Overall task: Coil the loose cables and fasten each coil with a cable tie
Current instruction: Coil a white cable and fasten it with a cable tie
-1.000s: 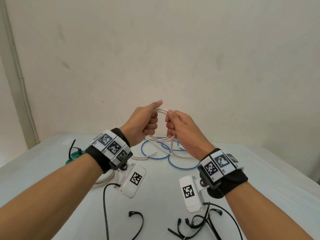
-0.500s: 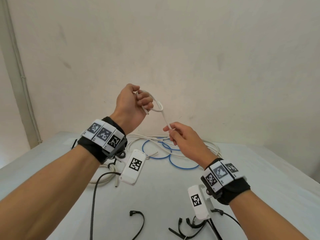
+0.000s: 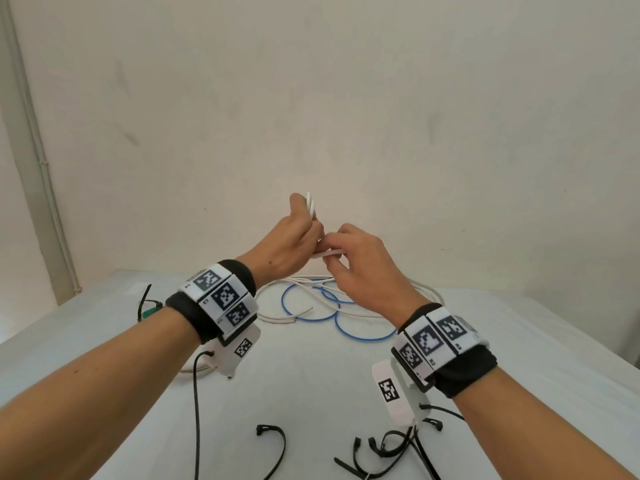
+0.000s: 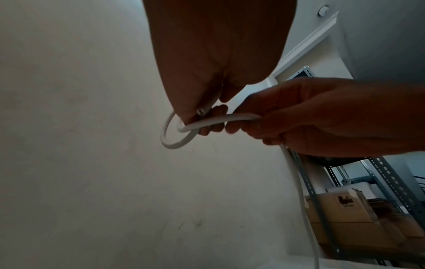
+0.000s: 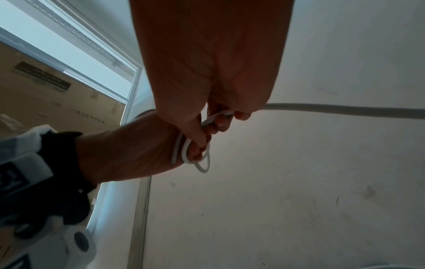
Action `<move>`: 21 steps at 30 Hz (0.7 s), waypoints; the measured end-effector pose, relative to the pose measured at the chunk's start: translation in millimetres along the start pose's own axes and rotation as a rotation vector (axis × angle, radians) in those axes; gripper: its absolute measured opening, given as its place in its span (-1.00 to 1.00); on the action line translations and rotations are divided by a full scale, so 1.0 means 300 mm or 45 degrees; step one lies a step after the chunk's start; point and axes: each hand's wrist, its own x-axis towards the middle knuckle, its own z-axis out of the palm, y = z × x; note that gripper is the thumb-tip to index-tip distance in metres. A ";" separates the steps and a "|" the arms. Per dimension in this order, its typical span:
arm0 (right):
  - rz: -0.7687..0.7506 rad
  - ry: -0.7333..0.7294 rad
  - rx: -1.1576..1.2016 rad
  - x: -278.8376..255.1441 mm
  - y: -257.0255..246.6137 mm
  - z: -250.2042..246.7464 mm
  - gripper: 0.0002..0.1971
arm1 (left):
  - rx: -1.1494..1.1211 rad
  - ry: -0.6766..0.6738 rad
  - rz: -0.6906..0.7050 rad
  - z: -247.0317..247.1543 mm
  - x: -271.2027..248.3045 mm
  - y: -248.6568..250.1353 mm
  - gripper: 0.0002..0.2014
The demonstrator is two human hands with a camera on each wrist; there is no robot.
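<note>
Coiling was under way: the left hand pinched small loops of white cable above the surface; the right hand gripped the feeding strand. Next, another loop would want laying in.

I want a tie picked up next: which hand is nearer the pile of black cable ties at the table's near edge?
Right. The right hand is raised above the table on the side of the pile of black cable ties; the left hand, beside it, is further left.
</note>
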 end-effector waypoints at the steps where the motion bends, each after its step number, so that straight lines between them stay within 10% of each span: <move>1: 0.001 0.046 0.010 0.002 -0.006 -0.007 -0.77 | 0.035 -0.047 0.006 0.003 -0.002 -0.006 -0.88; 13: 0.358 0.302 0.552 0.003 0.061 -0.093 -0.87 | -0.456 -0.303 -0.291 -0.010 -0.031 -0.039 -0.78; 21: 0.555 0.073 0.888 0.011 0.031 -0.053 -0.81 | -1.167 -0.427 -0.405 -0.029 -0.032 0.011 -0.56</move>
